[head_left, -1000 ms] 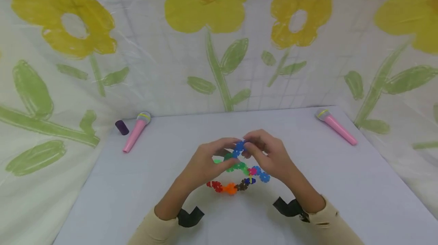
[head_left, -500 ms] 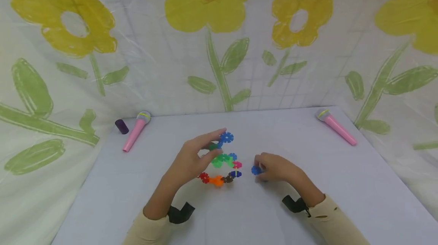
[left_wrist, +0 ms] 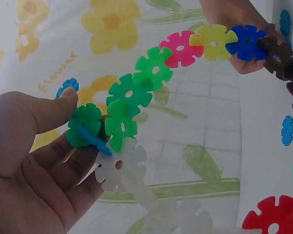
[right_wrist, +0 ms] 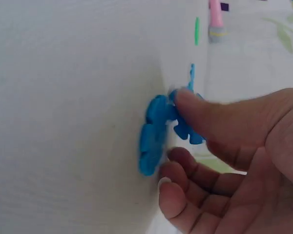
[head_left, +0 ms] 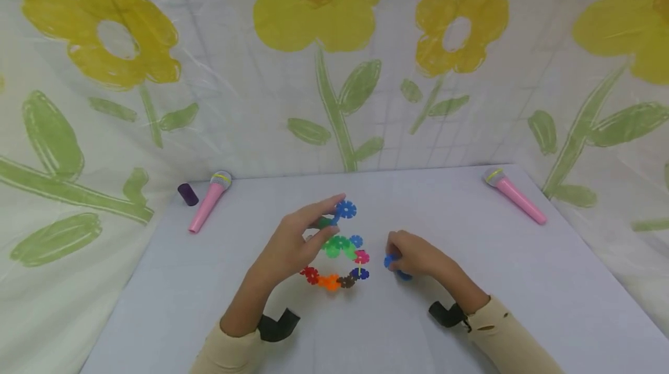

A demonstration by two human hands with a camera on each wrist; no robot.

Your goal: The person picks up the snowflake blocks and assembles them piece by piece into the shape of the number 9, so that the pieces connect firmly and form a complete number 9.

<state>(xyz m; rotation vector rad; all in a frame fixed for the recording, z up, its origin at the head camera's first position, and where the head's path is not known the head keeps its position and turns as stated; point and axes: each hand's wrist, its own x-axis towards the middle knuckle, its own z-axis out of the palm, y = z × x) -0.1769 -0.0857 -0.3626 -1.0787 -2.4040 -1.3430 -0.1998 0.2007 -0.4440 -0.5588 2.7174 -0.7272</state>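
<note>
My left hand (head_left: 290,240) holds up a chain of interlocking snowflake discs, pinching it at a green disc (left_wrist: 84,126) with blue discs joined on. From there the chain curves through green discs, a pink disc (left_wrist: 184,48), a yellow disc (left_wrist: 214,42), a dark blue disc (left_wrist: 248,43) and brown ones to a red disc (left_wrist: 275,214). A whitish translucent disc (left_wrist: 119,165) shows near my left fingers. Low over the table on the right, my right hand (head_left: 418,253) pinches a blue snowflake disc (right_wrist: 188,129) between thumb and fingers. A second blue disc (right_wrist: 153,136) adjoins it at the tabletop.
A pink toy microphone (head_left: 208,205) lies at the back left of the white table (head_left: 444,200), next to a dark purple cylinder (head_left: 187,194). Another pink microphone (head_left: 517,197) lies at the back right. A flower-printed curtain (head_left: 235,101) hangs behind the table.
My right hand has left the chain and come down right to the blue discs on the table, now pinching one. My left hand has shifted left with the chain.
</note>
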